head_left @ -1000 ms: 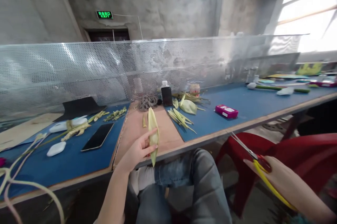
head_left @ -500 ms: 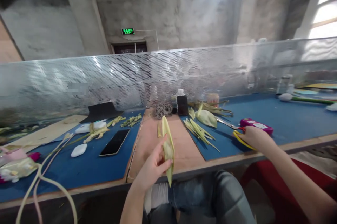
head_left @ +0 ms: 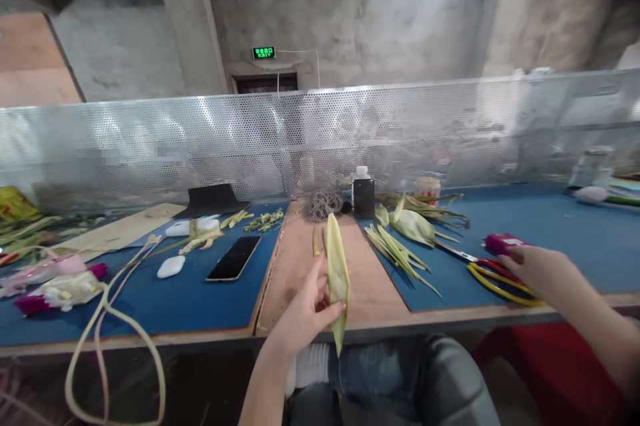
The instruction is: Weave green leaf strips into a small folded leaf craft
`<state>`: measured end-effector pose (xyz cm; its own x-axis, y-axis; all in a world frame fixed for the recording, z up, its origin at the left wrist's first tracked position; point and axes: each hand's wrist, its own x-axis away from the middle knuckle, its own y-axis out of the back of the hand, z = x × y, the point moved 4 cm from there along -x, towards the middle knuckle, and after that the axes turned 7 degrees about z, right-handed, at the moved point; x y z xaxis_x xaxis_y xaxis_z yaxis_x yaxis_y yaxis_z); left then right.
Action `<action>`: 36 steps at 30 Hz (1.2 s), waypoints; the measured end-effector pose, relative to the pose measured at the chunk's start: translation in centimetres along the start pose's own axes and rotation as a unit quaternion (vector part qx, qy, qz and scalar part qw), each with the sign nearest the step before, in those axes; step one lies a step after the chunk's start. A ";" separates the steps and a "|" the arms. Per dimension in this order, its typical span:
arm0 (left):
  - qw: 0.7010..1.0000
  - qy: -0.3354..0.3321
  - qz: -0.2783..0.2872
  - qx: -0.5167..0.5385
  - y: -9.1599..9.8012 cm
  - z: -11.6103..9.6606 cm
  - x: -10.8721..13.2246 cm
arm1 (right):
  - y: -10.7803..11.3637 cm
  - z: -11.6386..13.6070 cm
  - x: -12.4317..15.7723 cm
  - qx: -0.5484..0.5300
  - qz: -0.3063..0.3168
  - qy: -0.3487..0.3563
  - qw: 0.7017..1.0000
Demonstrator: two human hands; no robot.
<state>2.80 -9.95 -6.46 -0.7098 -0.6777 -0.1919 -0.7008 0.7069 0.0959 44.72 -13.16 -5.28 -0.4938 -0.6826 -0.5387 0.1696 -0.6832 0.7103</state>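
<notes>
A pale green corn husk [head_left: 338, 273] stands roughly upright in my left hand [head_left: 313, 303], pinched between thumb and fingers above the table's front edge. My right hand [head_left: 547, 276] is out to the right, its partly visible fingers loosely bent and apart. They are over the red handle of the scissors [head_left: 463, 256] and beside a purple pack [head_left: 500, 243], part of which they cover. Whether the fingertips touch either is unclear. The scissors lie on the blue mat, blades pointing left, with their yellow handle loop [head_left: 495, 286] near the front edge.
Thin husk strips [head_left: 397, 253] and a wider husk [head_left: 415, 227] lie left of the scissors. Behind are a dark bottle [head_left: 363, 196] and tangled cord [head_left: 325, 205]. A phone [head_left: 234, 258], white case [head_left: 171, 267] and looped cable [head_left: 120, 319] are leftward. A perforated metal screen [head_left: 240, 139] stands behind.
My right hand has moved right, off the scissors' pivot end, uncovering more of their handles and covering part of the purple pack. The view has turned left. My left hand still holds the husk.
</notes>
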 end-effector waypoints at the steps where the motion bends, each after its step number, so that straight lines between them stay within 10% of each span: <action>1: 1.000 0.002 0.002 -0.007 0.1 0.1 0.0 | -0.3 1.6 1.2 0.004 0.036 0.020 0.999; 8: 0.998 0.018 0.049 -0.027 -0.2 0.3 -0.1 | -3.3 19.7 10.0 -0.334 0.203 0.200 0.898; 11: 0.998 0.017 0.068 -0.004 -0.6 -0.1 -0.2 | -5.1 23.8 10.6 -0.417 0.246 0.201 0.851; 18: 0.996 0.040 0.080 -0.014 -0.3 0.2 -0.2 | -7.9 22.3 10.3 -0.379 0.192 0.128 0.896; 27: 0.999 0.044 0.025 -0.003 0.4 0.4 -0.6 | -4.3 19.1 1.4 -0.273 0.189 0.110 0.937; 31: 0.989 -0.005 -0.140 -0.053 0.9 -0.7 -0.6 | -4.2 22.2 6.0 -0.222 0.250 0.221 0.916; 36: 0.948 -0.106 -0.200 -0.224 -0.1 -2.1 0.2 | -4.5 25.1 13.6 -0.168 0.262 0.339 0.888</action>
<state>2.56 -10.58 -4.44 -0.3840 -0.7843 -0.4873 -0.9041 0.2121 0.3710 15.86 -12.85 -4.47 0.3365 -0.8507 -0.4039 0.5258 -0.1861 0.8300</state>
